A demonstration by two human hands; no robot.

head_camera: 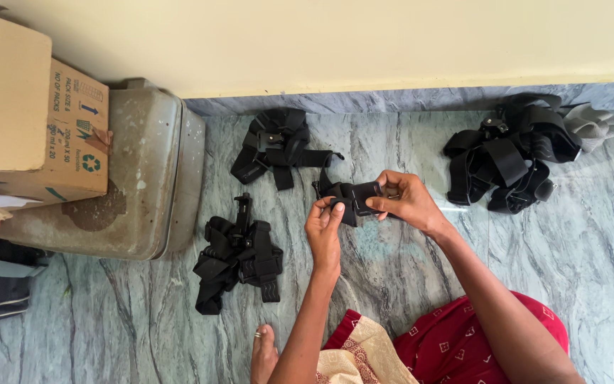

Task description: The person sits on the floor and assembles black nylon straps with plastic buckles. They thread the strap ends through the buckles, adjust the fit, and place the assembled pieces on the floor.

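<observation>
Over the marble floor, my left hand and my right hand together hold a small black strap harness. The left fingers pinch its lower left end and the right fingers grip its right side. A second black strap harness with a mount on top lies on the floor to the left of my left hand. A third harness lies farther away, near the wall.
A larger pile of black straps with a grey piece lies at the far right by the wall. A worn grey case with cardboard boxes on it stands at the left. My foot and red clothing are at the bottom.
</observation>
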